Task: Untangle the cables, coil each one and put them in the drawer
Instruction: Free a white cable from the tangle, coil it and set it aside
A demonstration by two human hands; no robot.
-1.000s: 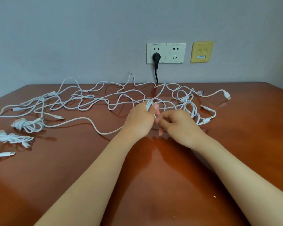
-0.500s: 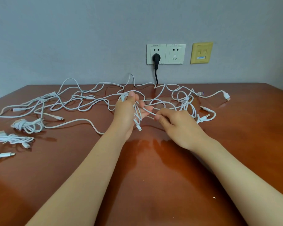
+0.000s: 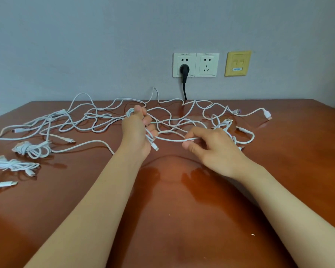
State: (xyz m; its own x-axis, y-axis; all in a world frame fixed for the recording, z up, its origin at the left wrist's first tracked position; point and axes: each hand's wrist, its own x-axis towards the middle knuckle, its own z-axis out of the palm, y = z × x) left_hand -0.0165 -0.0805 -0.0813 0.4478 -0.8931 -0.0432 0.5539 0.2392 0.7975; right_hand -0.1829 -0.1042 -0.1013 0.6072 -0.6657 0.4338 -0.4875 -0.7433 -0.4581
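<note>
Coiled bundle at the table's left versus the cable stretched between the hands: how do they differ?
The coiled bundle is wound up tight; the stretched cable runs nearly straight. The bundle lies untouched on the table; the stretched cable is held by the left hand and pinched by the right hand. Both are white.

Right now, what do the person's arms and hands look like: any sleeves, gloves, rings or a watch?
Both arms are bare. The left forearm and right forearm show no sleeve anywhere in view, and neither wrist carries a watch or band. The left hand and right hand wear no gloves, and no ring shows on the fingers in view.
</note>
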